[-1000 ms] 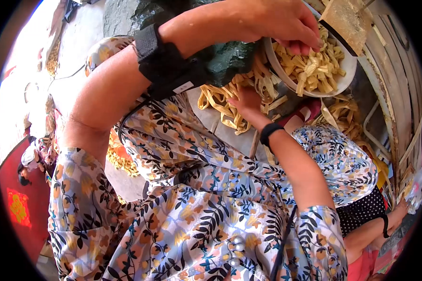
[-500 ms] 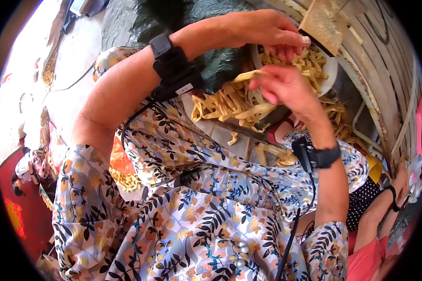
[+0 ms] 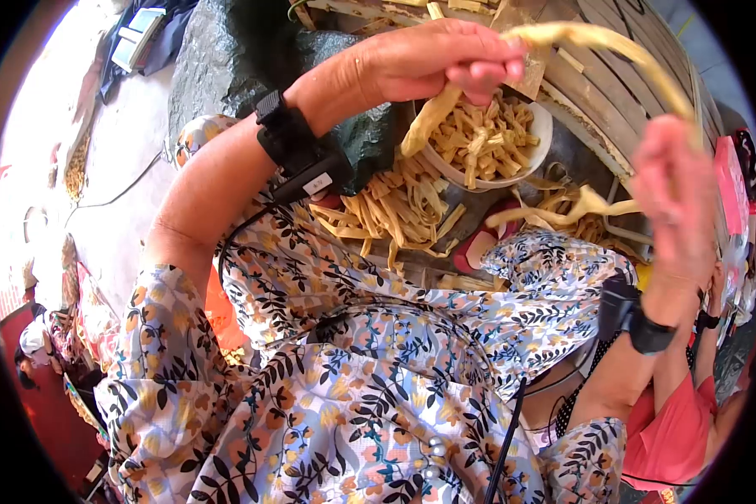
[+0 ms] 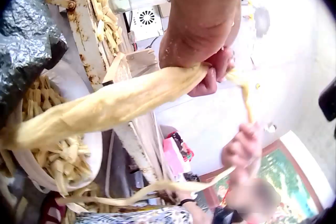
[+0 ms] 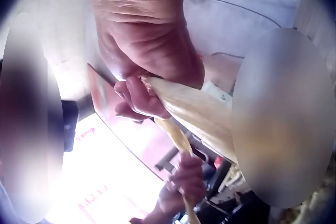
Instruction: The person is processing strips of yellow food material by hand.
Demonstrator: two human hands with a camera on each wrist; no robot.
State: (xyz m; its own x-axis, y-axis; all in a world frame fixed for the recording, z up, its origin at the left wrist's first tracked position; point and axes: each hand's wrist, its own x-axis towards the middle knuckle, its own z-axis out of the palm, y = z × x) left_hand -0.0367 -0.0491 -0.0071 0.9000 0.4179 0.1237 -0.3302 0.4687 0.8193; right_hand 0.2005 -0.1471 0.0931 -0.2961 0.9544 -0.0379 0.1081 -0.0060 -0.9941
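Note:
A long, soft, pale yellow strip [image 3: 601,38] runs in an arc between the two hands. My left hand [image 3: 454,63] grips it above the bowl, its fingers curled in the left wrist view. A wide end [image 4: 113,103] hangs from that hand. Raised at the right, my right hand [image 3: 674,197] is blurred in the head view, but the right wrist view shows its fingers curled on the strip. A loose tail [image 3: 592,207] trails from it to the left. Below the left hand, a white bowl [image 3: 543,139] holds short knotted pieces [image 3: 483,139].
More strips [image 3: 386,206] lie in a heap beside the bowl, against dark green plastic sheeting [image 3: 227,71]. A small board [image 3: 527,80] sits at the edge of a slatted wooden bench [image 3: 622,97]. At the right is another person in a coral garment [image 3: 672,428].
My right hand has come up from the heap and swung far right with the strip. The left hand has moved left of the bowl and now grips the strip too.

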